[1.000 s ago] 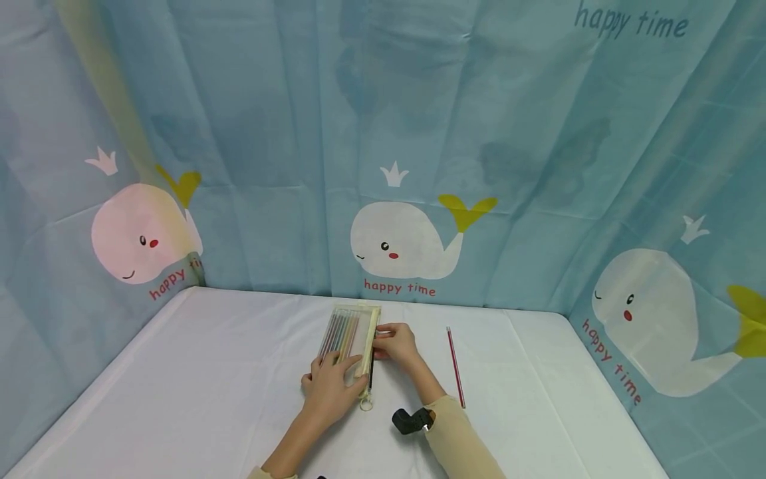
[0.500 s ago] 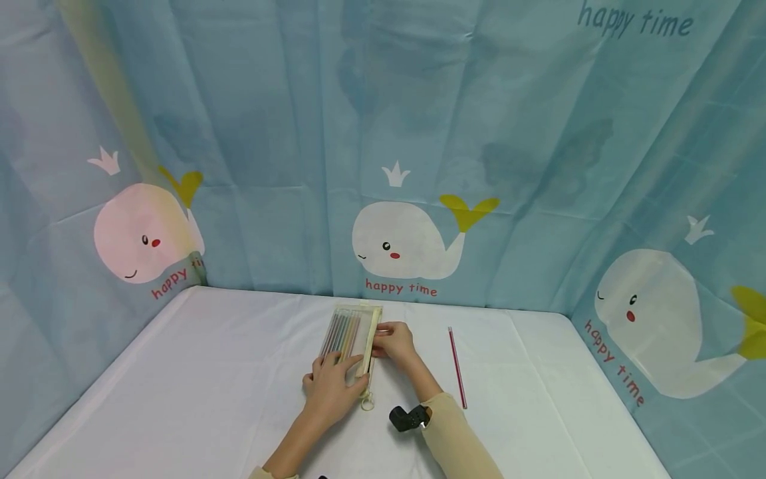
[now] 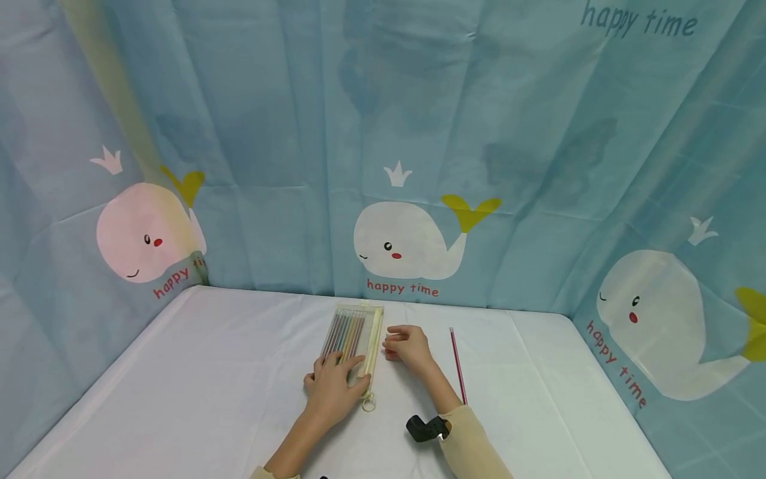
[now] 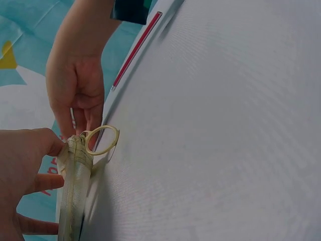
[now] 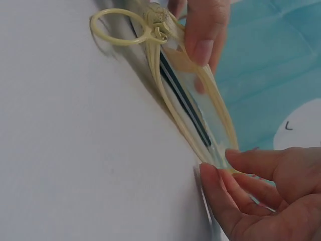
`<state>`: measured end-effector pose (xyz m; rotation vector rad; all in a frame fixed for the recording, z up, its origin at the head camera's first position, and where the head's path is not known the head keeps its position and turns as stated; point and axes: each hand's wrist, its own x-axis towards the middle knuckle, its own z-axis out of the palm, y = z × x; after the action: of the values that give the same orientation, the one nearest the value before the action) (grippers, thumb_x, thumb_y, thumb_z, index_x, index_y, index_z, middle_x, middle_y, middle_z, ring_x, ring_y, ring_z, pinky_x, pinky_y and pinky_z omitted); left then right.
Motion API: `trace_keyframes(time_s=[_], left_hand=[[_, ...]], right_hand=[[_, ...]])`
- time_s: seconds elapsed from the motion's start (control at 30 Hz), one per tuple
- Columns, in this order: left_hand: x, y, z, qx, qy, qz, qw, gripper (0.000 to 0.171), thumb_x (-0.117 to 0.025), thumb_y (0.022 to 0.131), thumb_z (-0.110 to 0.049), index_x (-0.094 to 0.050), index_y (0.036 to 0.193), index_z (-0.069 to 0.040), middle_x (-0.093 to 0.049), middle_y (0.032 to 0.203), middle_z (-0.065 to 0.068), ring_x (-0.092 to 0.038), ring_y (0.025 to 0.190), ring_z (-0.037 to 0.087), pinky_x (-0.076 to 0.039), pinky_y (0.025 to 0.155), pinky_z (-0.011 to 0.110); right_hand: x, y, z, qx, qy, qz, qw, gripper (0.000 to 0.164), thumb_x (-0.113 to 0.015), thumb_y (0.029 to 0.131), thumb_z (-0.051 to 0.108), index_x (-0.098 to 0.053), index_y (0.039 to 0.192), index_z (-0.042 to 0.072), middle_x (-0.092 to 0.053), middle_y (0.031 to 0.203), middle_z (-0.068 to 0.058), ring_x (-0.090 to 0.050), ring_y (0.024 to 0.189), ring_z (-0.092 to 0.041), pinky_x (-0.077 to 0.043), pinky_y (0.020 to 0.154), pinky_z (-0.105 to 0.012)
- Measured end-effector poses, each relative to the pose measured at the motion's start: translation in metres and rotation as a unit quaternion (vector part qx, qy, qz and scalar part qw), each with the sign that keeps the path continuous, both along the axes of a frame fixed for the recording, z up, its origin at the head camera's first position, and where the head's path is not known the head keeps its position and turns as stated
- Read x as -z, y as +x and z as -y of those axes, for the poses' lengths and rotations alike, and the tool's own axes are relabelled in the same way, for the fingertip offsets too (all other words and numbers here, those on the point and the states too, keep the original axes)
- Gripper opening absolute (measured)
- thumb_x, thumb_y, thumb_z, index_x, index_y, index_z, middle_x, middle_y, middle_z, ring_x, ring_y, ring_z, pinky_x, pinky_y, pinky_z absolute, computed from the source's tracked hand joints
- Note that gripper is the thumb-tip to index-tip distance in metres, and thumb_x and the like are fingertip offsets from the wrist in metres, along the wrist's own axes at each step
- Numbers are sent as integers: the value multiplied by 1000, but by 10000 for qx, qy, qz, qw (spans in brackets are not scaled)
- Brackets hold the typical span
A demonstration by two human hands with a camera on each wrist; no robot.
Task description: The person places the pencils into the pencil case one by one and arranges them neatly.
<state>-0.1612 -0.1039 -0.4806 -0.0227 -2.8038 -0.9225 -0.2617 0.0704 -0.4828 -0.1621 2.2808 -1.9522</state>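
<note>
A clear pencil case [image 3: 374, 342] with pale yellow zip edging lies on the table, and several coloured pencils [image 3: 346, 330] show through it. My left hand [image 3: 330, 386] grips across its near part, thumb at the zipped side. In the right wrist view, the case's mouth gapes and a dark pencil [image 5: 185, 103] lies inside along it. A yellow ring [image 5: 121, 43] hangs at the near end of the zip. My right hand [image 3: 409, 349] is just right of the case in the head view, fingers loosely bent, with nothing seen between them.
A red pencil [image 3: 458, 362] lies on the white tablecloth [image 3: 538, 399] right of my right hand, its near end by my sleeve. A blue whale-print curtain [image 3: 269, 219] stands behind and beside the table. A black wrist camera [image 3: 425, 429] sits on my right wrist.
A dark pencil visible at the case's right edge a second ago has gone inside. My right hand has let go and drawn away to the right. My left hand stays on the case.
</note>
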Motion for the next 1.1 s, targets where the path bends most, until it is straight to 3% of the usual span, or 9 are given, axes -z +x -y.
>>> trace_keyframes(time_s=[0.33, 1.1], left_hand=[[-1, 1, -1, -35, -23, 31, 10000, 42, -73, 94, -38, -76, 130, -18, -57, 143, 24, -43, 136, 57, -36, 94, 78], [-2, 1, 0, 75, 10, -51, 10000, 43, -73, 95, -39, -76, 131, -18, -57, 143, 26, -43, 135, 59, -36, 93, 79]], right_hand=[[-6, 14, -24, 219, 272, -253, 9991, 39, -71, 93, -6, -65, 129, -16, -73, 107, -26, -77, 88, -34, -64, 73, -38], [-22, 18, -69, 608, 1313, -678, 9872, 35, -71, 94, -3, -69, 129, -11, -76, 107, -22, -75, 86, -37, -62, 70, -36]])
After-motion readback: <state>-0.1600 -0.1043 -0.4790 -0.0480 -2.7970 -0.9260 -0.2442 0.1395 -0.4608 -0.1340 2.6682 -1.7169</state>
